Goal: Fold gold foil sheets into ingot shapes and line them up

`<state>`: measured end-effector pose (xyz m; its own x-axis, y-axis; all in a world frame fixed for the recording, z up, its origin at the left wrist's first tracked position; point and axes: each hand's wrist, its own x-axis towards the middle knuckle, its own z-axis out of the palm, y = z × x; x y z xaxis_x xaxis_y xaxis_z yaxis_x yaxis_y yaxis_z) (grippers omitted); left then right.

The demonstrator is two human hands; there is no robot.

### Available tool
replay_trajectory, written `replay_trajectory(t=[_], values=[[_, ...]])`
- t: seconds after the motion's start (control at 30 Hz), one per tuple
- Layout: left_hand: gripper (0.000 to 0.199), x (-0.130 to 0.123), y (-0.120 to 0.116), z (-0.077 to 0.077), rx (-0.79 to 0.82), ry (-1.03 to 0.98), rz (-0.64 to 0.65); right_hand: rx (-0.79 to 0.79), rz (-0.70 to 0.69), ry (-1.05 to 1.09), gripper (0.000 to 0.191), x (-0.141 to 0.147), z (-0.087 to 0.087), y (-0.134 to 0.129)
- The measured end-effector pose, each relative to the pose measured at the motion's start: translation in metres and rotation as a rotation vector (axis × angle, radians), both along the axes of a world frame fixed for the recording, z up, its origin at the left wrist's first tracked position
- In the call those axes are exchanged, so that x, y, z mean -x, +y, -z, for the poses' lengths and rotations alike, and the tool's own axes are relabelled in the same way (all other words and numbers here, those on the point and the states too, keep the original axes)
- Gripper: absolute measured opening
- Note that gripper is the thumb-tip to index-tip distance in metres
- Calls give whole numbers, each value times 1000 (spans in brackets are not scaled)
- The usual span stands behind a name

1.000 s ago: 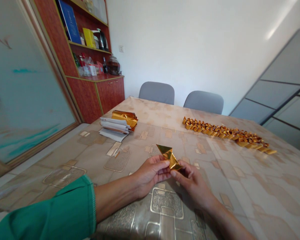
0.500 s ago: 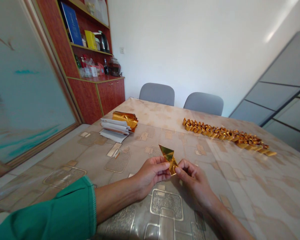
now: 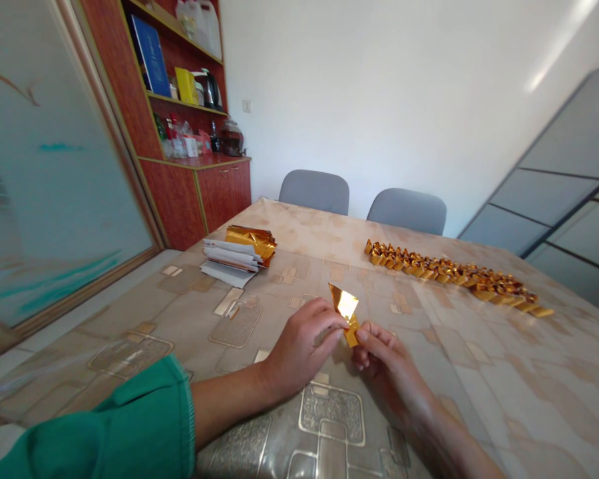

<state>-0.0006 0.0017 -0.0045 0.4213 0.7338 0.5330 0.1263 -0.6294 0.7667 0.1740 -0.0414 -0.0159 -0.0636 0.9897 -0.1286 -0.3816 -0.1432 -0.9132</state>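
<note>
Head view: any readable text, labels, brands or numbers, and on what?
Nothing can be quoted.
Blue book: cover too blurred to read.
Bottle labels: too small to read.
Paper stack: nothing legible.
Gold foil: no text visible.

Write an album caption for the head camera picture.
Left hand and right hand pinch gold foil above a patterned tablecloth.

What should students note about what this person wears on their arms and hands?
A loose green sleeve covers part of the left forearm and ends in a ribbed cuff, with bare skin beyond it. No sleeve shows on the right forearm. The left hand and right hand are bare, with no gloves or rings visible.
</note>
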Motion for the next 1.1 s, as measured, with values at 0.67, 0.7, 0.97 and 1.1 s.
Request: replay_trajectory(t=[0.67, 0.7, 0.97, 1.1], values=[[13, -2, -8, -9, 60, 80, -19, -727, 154, -796, 13, -1, -17, -7], [14, -2, -8, -10, 77, 76, -16, -727, 147, -784, 13, -2, -16, -7], [12, -2, -8, -13, 341, -16, 77, -542, 135, -658, 14, -7, -16, -5], [10, -5, -11, -13, 521, -87, 148, -499, 165, -630, 22, -10, -17, -5]])
